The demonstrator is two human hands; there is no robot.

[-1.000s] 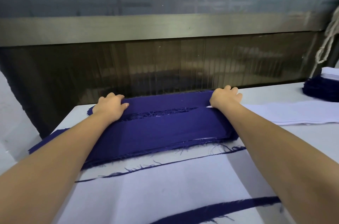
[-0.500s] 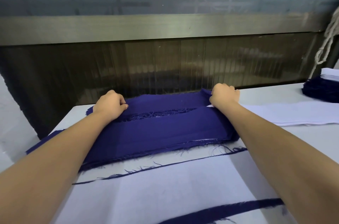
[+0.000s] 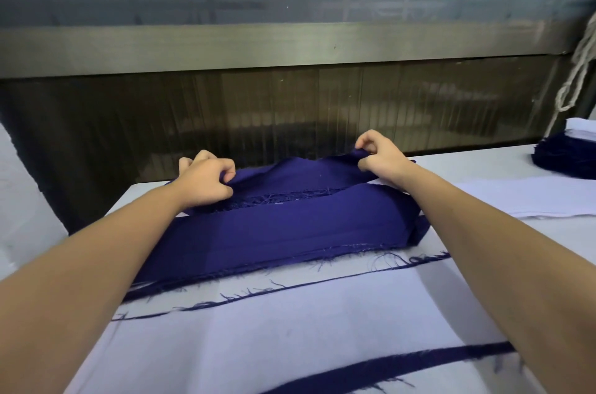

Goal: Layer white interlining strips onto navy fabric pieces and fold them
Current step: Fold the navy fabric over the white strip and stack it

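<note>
L hand (image 3: 206,182) and R hand (image 3: 380,158) both curled, each pinching the far edge of the navy fabric (image 3: 290,226), lifted slightly off the surface (image 3: 477,164) mid-frame. Looks like the fold step. Bring both ends over evenly, keep edge taut + parallel to the frayed line (threads snag easily). Spare white interlining strips (image 3: 532,200) lie just to the right.

Matt, woven navy cloth (image 3: 290,229), frayed at edges, mid-frame; smooth matt white sheets (image 3: 258,332) below; dull brushed metal bar (image 3: 290,45) above.
</note>
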